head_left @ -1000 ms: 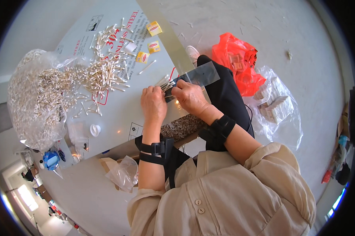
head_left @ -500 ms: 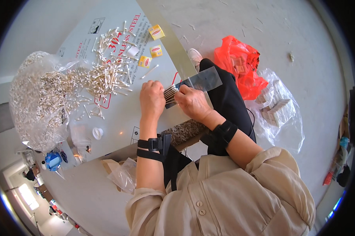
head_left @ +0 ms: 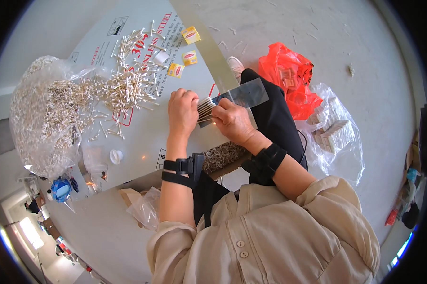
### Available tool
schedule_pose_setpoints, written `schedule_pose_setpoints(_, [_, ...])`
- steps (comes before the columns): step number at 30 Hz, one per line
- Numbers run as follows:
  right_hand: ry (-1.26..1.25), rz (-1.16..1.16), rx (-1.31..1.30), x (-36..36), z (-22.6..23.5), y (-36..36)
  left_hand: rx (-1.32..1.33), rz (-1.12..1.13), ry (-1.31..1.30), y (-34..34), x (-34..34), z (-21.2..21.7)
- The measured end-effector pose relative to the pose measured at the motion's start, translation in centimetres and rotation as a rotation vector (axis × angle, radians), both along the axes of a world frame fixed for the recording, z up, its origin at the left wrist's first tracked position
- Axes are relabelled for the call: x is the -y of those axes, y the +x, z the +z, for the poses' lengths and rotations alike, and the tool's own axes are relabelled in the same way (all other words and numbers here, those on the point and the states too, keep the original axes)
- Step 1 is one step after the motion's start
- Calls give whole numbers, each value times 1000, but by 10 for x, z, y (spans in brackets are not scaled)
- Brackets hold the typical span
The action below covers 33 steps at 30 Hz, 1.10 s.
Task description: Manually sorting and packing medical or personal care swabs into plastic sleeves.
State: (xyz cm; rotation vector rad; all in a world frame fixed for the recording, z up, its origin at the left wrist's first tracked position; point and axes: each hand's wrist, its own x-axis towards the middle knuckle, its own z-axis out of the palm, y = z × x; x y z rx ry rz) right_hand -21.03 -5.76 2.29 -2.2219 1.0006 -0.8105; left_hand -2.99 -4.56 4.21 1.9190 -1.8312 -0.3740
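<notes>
A flat row of cotton swabs (head_left: 206,110) spans the gap between my two hands above the table. My left hand (head_left: 182,110) closes its fingers on the left side of the row. At the other side my right hand (head_left: 231,118) grips the swabs with curled fingers. Beneath them a clear flat plastic sleeve (head_left: 253,93) sticks out past the table edge over my leg. Its far side under the hands is hidden. Left of my left hand lies a loose heap of cotton swabs (head_left: 128,92).
A large clear bag of swabs (head_left: 43,123) spills onto the table (head_left: 128,163). Small yellow boxes (head_left: 191,35) and white caps (head_left: 115,156) lie there too. A box of swabs (head_left: 223,156) is below my hands. On the floor are a red bag (head_left: 282,71) and a clear bag of white packs (head_left: 336,135).
The single swab that lay below the yellow boxes is gone from its spot. My left hand has moved slightly up, and the swabs between my hands fan out a little more.
</notes>
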Motion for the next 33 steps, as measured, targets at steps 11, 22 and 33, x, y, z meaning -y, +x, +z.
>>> schedule_pose_setpoints(11, [614, -178, 872, 5, -20, 39, -984, 572, -514, -51, -40, -36])
schedule_pose_setpoints(22, [568, -84, 594, 28, -12, 18, -674, 326, -329, -15, -48, -26])
schedule_pose_setpoints(33, [654, -130, 865, 8, -14, 32, 212, 102, 37, -42, -59, -20])
